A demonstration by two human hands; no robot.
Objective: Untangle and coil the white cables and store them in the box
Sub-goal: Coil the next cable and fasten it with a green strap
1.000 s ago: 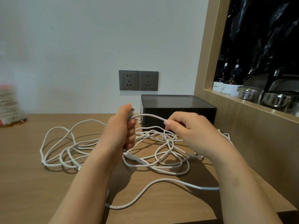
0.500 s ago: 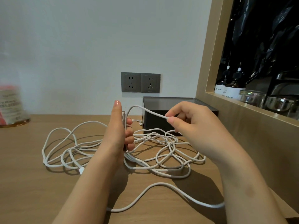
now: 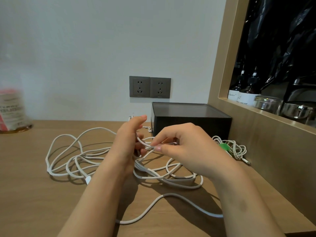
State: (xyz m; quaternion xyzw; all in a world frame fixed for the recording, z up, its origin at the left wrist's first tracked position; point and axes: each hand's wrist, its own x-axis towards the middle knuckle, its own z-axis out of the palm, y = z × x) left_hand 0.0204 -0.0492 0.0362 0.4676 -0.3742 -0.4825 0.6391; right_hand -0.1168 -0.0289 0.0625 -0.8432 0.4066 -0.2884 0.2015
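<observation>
Fingers [image 3: 158, 148] of my right hand [image 3: 188, 147] pinch the white cable [image 3: 162, 195]; my left hand [image 3: 128, 146] curls round it, on the near side of the box [image 3: 191, 122]. Hard pulling, I judge, could knot it tighter.

A plain pale wall [image 3: 85, 48] fills the upper left and centre of the frame, with two grey wall sockets [image 3: 150, 87] low at centre. A wooden countertop [image 3: 34, 194] spans the bottom. At right, a wood-framed niche [image 3: 222, 65] holds dark pump bottles [image 3: 248, 94].
</observation>
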